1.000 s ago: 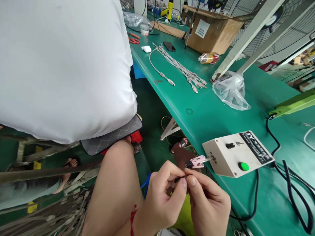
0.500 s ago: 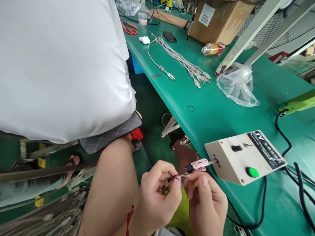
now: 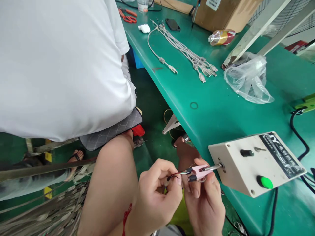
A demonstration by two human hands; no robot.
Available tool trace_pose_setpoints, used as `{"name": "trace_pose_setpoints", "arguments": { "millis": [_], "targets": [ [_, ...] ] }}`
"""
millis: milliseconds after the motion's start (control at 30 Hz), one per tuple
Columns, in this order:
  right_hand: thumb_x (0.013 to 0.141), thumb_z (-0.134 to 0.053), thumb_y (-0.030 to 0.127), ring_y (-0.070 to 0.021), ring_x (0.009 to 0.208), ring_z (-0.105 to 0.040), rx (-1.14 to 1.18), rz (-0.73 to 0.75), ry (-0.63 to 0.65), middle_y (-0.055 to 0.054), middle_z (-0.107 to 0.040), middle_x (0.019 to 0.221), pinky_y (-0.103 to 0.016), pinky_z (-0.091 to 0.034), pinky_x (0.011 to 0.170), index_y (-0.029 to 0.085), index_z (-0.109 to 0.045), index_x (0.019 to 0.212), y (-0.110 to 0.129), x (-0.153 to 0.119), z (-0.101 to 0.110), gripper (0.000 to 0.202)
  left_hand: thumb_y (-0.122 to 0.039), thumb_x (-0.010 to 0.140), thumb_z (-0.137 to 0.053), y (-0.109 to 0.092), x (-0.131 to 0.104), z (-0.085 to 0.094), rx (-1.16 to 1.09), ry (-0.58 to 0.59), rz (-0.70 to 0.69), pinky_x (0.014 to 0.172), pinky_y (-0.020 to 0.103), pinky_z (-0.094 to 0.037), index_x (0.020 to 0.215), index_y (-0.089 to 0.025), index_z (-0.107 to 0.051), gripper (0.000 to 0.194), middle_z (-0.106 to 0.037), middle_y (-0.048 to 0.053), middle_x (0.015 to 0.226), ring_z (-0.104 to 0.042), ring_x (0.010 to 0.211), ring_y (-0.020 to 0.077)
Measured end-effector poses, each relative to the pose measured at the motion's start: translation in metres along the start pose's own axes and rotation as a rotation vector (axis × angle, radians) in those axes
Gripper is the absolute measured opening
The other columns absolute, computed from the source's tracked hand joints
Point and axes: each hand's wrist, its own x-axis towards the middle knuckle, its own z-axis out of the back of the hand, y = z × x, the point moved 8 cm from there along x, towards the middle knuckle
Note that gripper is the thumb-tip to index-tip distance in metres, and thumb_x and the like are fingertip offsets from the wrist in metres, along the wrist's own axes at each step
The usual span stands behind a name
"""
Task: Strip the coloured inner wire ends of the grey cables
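My left hand (image 3: 159, 193) pinches a few thin wires (image 3: 182, 172), dark, red and pale, between thumb and forefinger. The wires run up to the black-tipped jaws of a pink clip (image 3: 197, 171); I cannot tell whether they lie inside a jaw. This clip sits on the metal shaft (image 3: 213, 167) of a beige control box (image 3: 231, 167) with a black knob, a toggle switch and a green button (image 3: 266, 182). My right hand (image 3: 205, 200) is closed around the clip, fingers behind it and thumb on the near side. The clip's jaws stand apart.
On the green table (image 3: 169, 95) lie several grey USB cables (image 3: 182, 46), a plastic bag (image 3: 248, 80), a bottle (image 3: 221, 37), a phone (image 3: 173, 24) and red-handled tools (image 3: 128, 16). A cardboard box (image 3: 226, 14) stands behind. A person in a white shirt (image 3: 61, 65) sits at left.
My right hand has moved from the wires onto the pink clip and gripped it. The clip has turned and its jaws are now spread. The left hand still pinches the wires.
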Motion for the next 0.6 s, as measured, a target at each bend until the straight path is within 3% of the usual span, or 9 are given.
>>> {"name": "trace_pose_setpoints", "arguments": {
  "millis": [300,433,467,533,600],
  "targets": [
    [0.103,-0.087,0.055,-0.0125,0.056,-0.048,0.007,0.007,0.033,0.004,-0.050,0.054,-0.022,-0.051,0.060,0.028,-0.093,0.114,0.000,0.003,-0.001,0.030,-0.024,0.112,-0.061,0.006,0.002,-0.007,0.007,0.060,0.026,0.048,0.022,-0.034,0.097,-0.024,-0.063,0.015,-0.062,-0.003,0.068,-0.051,0.051,0.0118],
    [0.101,-0.087,0.062,-0.0122,0.055,-0.041,-0.015,-0.042,0.037,0.005,-0.051,0.057,-0.022,-0.044,0.057,0.029,-0.090,0.129,-0.004,0.004,0.002,0.043,-0.024,0.112,-0.061,0.007,-0.002,-0.007,0.000,0.043,-0.011,0.048,0.022,-0.033,0.099,-0.024,-0.066,0.015,-0.062,-0.003,0.067,-0.049,0.050,0.0113],
    [0.100,-0.086,0.066,-0.0128,0.054,-0.042,-0.034,-0.051,0.045,0.005,-0.052,0.057,-0.024,-0.044,0.057,0.027,-0.091,0.126,-0.005,0.003,0.004,0.047,-0.024,0.113,-0.062,0.007,-0.004,-0.006,-0.007,0.038,-0.022,0.048,0.022,-0.032,0.099,-0.024,-0.067,0.015,-0.062,-0.003,0.066,-0.048,0.050,0.0111],
    [0.102,-0.079,0.072,-0.0153,0.054,-0.048,-0.097,-0.028,0.067,0.002,-0.054,0.054,-0.027,-0.046,0.057,0.024,-0.092,0.099,-0.001,0.001,0.009,0.050,-0.025,0.114,-0.062,0.007,-0.006,-0.006,-0.024,0.033,-0.033,0.048,0.022,-0.032,0.100,-0.023,-0.069,0.016,-0.062,-0.002,0.066,-0.046,0.049,0.0109],
    [0.104,-0.074,0.073,-0.0175,0.055,-0.054,-0.172,0.039,0.100,-0.001,-0.055,0.051,-0.030,-0.050,0.058,0.021,-0.083,0.073,0.008,-0.006,0.015,0.061,-0.027,0.114,-0.063,0.007,-0.008,-0.005,-0.028,0.019,-0.030,0.048,0.023,-0.031,0.100,-0.022,-0.071,0.017,-0.062,-0.002,0.066,-0.045,0.049,0.0109]
  ]
}}
